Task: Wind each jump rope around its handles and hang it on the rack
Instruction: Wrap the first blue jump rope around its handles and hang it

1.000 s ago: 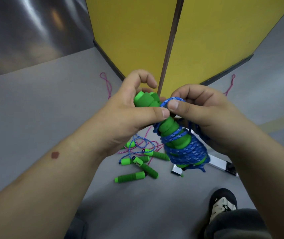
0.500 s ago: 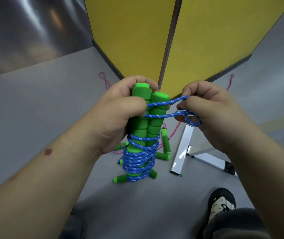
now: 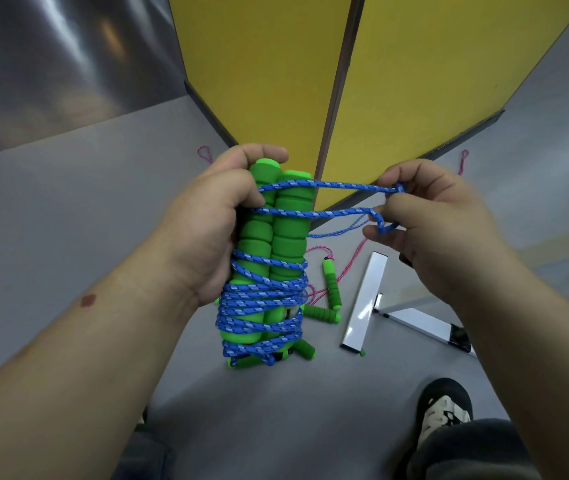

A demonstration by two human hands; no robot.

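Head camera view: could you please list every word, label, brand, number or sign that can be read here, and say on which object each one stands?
No readable text in this view.
Green handles in the left hand: plain foam, no print.
Blue rope, its end pinched by the right hand: woven pattern only.
Yellow panels: no sign.
Shoe: markings too blurred to read.

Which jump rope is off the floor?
The blue braided jump rope, wound round the green foam handles in the left hand; pink ropes lie on the floor.
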